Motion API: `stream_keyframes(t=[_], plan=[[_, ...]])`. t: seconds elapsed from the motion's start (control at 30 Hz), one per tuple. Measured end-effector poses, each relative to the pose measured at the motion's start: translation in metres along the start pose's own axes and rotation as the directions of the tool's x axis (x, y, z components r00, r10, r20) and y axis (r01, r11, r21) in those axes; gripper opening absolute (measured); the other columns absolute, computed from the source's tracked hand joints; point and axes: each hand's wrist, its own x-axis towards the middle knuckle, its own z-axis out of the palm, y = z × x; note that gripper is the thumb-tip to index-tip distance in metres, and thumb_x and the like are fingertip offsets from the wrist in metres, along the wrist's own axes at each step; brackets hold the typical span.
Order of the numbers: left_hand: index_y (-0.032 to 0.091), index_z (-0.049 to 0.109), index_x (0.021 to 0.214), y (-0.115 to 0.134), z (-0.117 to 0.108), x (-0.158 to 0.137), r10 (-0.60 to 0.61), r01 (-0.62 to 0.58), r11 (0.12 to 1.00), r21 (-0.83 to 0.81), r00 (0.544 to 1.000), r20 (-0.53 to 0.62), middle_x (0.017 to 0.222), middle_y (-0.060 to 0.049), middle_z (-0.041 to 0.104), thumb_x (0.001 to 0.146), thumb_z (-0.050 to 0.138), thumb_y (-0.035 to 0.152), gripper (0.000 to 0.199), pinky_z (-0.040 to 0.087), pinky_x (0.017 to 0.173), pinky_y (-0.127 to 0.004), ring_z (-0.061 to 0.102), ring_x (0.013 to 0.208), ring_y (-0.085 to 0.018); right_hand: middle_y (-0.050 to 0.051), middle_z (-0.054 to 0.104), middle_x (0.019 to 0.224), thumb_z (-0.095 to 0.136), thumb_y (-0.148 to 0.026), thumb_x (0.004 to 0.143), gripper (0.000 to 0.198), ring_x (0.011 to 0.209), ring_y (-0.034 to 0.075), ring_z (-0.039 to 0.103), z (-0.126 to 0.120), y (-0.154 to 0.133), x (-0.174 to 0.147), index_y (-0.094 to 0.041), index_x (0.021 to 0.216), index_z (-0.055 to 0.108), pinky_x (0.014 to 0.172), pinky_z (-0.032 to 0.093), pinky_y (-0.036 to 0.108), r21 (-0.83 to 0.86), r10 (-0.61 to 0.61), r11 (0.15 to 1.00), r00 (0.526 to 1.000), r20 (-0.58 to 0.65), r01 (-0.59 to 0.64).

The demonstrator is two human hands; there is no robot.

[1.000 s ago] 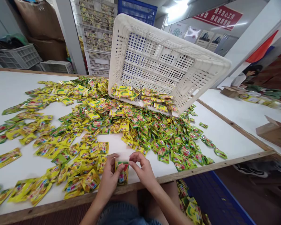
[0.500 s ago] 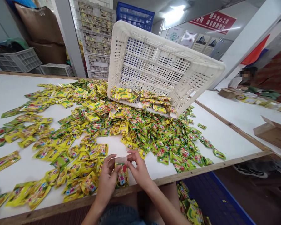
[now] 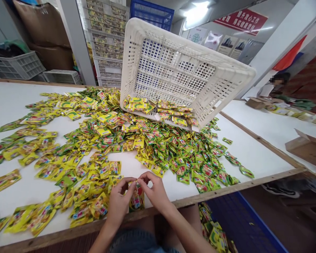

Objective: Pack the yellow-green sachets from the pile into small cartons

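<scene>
At the near table edge, a small flat printed pack [image 3: 137, 199] in red, green and yellow stands between my hands. My left hand [image 3: 121, 199] pinches its top edge from the left with thumb and forefinger. From the right, my right hand [image 3: 155, 192] pinches the same edge, its fingertips meeting those of my left hand. The fingers hide most of the pack's top. Yellow sachets [image 3: 94, 200] lie just left of my left hand. Beyond both hands spreads a heap of green and yellow sachets [image 3: 173, 151].
A white plastic crate [image 3: 189, 38] lies tipped on the heap, with several flat packs [image 3: 139, 105] inside. A blue crate [image 3: 252, 221] with sachets stands below the table edge. An open carton [image 3: 308, 147] lies at right. A person [image 3: 274, 86] is farther back.
The white strip at the pack's top, visible before, is now covered by my fingers. My two hands' fingertips have come together over that edge.
</scene>
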Motion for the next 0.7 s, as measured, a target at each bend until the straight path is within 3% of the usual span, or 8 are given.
stream_keyframes(t=[0.27,0.4,0.47,0.53,0.6,0.7], plan=[[0.017,0.07,0.085,-0.011,-0.006,0.003,-0.031,0.037,0.994,-0.104,0.998,0.053,0.085,-0.005,0.072,0.074,0.061,0.031,0.02,0.049,0.079,-0.032,0.064,0.082,-0.021,0.001,0.062,0.08,0.056,-0.022,0.081,0.009,0.074,0.014,0.056,0.003,0.009,-0.011,-0.019,0.087,0.061,0.068,0.045,0.025,0.112,0.023,0.993,0.999,0.027,-0.026],[0.019,0.071,0.085,-0.014,-0.009,0.001,-0.047,0.054,0.996,-0.069,0.994,0.094,0.085,-0.005,0.072,0.072,0.063,0.031,0.019,0.049,0.082,-0.034,0.064,0.085,-0.022,0.001,0.064,0.079,0.055,-0.018,0.08,0.01,0.073,0.014,0.058,0.012,0.011,-0.016,-0.018,0.088,0.06,0.068,0.046,0.025,0.171,0.06,0.983,0.998,0.033,-0.065],[0.019,0.068,0.095,-0.015,-0.01,-0.001,-0.04,0.047,0.996,-0.079,0.996,0.084,0.089,-0.006,0.071,0.074,0.062,0.032,0.026,0.049,0.081,-0.034,0.064,0.087,-0.022,0.002,0.063,0.079,0.052,-0.019,0.081,0.01,0.074,0.015,0.058,0.003,0.005,-0.015,-0.018,0.086,0.06,0.068,0.046,0.025,0.143,0.048,0.988,0.999,0.005,-0.048],[0.019,0.058,0.111,-0.016,-0.009,-0.003,-0.036,0.046,0.99,-0.137,0.997,0.069,0.092,-0.007,0.069,0.077,0.059,0.032,0.037,0.05,0.08,-0.034,0.064,0.087,-0.021,0.003,0.063,0.08,0.047,-0.022,0.084,0.013,0.076,0.016,0.058,-0.025,-0.003,-0.018,-0.019,0.085,0.06,0.069,0.045,0.026,0.052,0.031,0.998,0.998,-0.046,-0.029],[0.017,0.055,0.114,-0.016,-0.01,-0.005,-0.056,0.065,0.984,-0.165,0.997,0.056,0.091,-0.008,0.068,0.079,0.057,0.033,0.039,0.051,0.078,-0.034,0.065,0.082,-0.02,0.004,0.063,0.079,0.044,-0.026,0.086,0.016,0.075,0.017,0.058,-0.071,-0.01,-0.027,-0.02,0.084,0.059,0.068,0.044,0.027,-0.099,0.058,0.993,0.996,-0.064,-0.064],[0.016,0.063,0.096,-0.017,-0.009,-0.004,-0.099,0.104,0.991,-0.09,0.993,0.059,0.089,-0.009,0.069,0.078,0.056,0.037,0.028,0.051,0.078,-0.035,0.066,0.08,-0.021,0.003,0.062,0.065,0.048,-0.032,0.083,0.019,0.063,0.019,0.058,-0.151,-0.013,-0.047,-0.024,0.071,0.06,0.058,0.044,0.028,-0.391,0.259,0.9,0.958,0.121,-0.194]])
